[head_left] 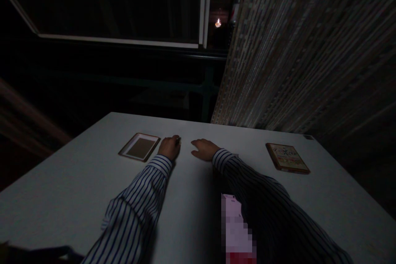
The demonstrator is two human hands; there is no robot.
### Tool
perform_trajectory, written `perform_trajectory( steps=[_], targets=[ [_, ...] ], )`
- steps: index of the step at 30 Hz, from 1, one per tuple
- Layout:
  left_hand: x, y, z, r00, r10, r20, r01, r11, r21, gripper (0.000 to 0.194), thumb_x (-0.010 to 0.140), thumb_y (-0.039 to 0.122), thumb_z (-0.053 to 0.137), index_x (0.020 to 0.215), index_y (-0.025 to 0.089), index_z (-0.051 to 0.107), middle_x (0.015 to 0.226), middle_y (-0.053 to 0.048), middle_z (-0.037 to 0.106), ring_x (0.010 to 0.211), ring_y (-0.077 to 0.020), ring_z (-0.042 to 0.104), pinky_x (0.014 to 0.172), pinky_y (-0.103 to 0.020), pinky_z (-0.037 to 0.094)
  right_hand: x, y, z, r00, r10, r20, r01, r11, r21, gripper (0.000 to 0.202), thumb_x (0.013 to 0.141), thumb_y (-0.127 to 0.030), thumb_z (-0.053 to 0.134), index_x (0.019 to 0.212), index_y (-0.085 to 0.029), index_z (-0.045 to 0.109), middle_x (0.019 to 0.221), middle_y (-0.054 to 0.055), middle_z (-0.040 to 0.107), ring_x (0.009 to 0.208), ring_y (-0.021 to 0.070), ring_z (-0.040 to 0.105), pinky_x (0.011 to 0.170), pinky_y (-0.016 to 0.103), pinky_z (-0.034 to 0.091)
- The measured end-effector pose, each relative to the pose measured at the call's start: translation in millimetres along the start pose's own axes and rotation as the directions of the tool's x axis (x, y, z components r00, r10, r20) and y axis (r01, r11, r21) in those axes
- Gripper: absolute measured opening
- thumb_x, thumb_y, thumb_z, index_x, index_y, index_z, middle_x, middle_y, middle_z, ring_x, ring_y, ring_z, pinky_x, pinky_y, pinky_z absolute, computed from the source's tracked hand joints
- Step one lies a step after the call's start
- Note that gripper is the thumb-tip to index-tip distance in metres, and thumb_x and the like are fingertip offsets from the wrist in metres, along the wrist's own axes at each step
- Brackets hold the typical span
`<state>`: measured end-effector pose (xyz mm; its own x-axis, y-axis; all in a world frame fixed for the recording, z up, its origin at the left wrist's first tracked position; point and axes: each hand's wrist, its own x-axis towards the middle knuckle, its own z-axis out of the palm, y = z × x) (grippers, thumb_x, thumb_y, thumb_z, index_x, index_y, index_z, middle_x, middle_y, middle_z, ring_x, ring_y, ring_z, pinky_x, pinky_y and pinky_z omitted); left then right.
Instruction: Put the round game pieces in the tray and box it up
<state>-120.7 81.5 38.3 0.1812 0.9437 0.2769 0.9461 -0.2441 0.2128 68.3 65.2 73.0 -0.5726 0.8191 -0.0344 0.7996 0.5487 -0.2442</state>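
My left hand rests on the white table, its fingers curled around something small and dark that I cannot make out. Just left of it lies a shallow rectangular frame with a light border and a brown inside. My right hand is a short way to the right, thumb and fingers apart, low over the tabletop, holding nothing that I can see. Farther right is a flat, brown-edged rectangular piece with a printed picture on top. Both of my arms wear striped sleeves.
A phone with a lit, partly pixelated screen shows beneath my right forearm. Past the table's far edge stand a dark window with a pale frame and a string curtain. A small dark patch marks the far right corner. The room is dim.
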Motion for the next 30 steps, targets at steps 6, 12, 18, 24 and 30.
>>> perform_trajectory(
  steps=[6,12,18,24,30],
  targets=[
    [0,-1,1.2,1.000,0.004,-0.023,-0.005,1.000,-0.028,0.037,0.080,0.031,0.044,0.112,0.015,0.053,0.090,-0.012,0.067,0.088,-0.0237,0.061,0.080,-0.032,0.044,-2,2,-3,1.000,0.000,-0.018,0.001,0.998,0.061,0.046,0.079,-0.034,0.049,0.119,-0.011,0.048,0.117,0.016,0.055,0.106,0.0248,0.052,0.086,0.033,0.038],
    [-5,3,-5.4,0.998,-0.002,-0.071,-0.009,0.988,-0.154,0.039,0.078,0.031,0.047,0.114,0.015,0.052,0.093,-0.012,0.065,0.090,-0.0232,0.060,0.082,-0.033,0.045,-6,2,-7,1.000,0.014,-0.027,-0.010,0.988,0.154,0.048,0.079,-0.035,0.050,0.119,-0.009,0.048,0.115,0.017,0.057,0.102,0.0247,0.054,0.084,0.032,0.039],
    [-12,11,-11.7,0.990,-0.014,-0.143,-0.028,0.958,-0.284,0.039,0.076,0.029,0.050,0.113,0.017,0.050,0.096,-0.009,0.063,0.095,-0.0226,0.057,0.084,-0.033,0.044,-7,3,-7,0.994,0.092,-0.053,-0.073,0.957,0.280,0.043,0.080,-0.035,0.049,0.117,-0.013,0.051,0.108,0.011,0.062,0.094,0.0191,0.058,0.080,0.027,0.042],
    [-19,23,-16.0,0.978,-0.011,-0.207,-0.066,0.931,-0.359,0.039,0.076,0.028,0.051,0.113,0.016,0.049,0.099,-0.009,0.061,0.096,-0.0216,0.055,0.087,-0.035,0.043,-11,8,-8,0.988,0.124,-0.089,-0.079,0.915,0.396,0.039,0.082,-0.028,0.044,0.114,-0.010,0.055,0.108,0.011,0.063,0.098,0.0175,0.058,0.085,0.026,0.042],
    [-26,35,-20.1,0.965,0.013,-0.263,-0.128,0.897,-0.423,0.038,0.076,0.027,0.051,0.112,0.017,0.048,0.101,-0.007,0.061,0.099,-0.0198,0.054,0.090,-0.034,0.041,-18,15,-8,0.981,0.151,-0.119,-0.076,0.873,0.482,0.037,0.083,-0.027,0.044,0.114,-0.012,0.057,0.115,0.011,0.060,0.105,0.0182,0.055,0.092,0.030,0.040]
  ],
)
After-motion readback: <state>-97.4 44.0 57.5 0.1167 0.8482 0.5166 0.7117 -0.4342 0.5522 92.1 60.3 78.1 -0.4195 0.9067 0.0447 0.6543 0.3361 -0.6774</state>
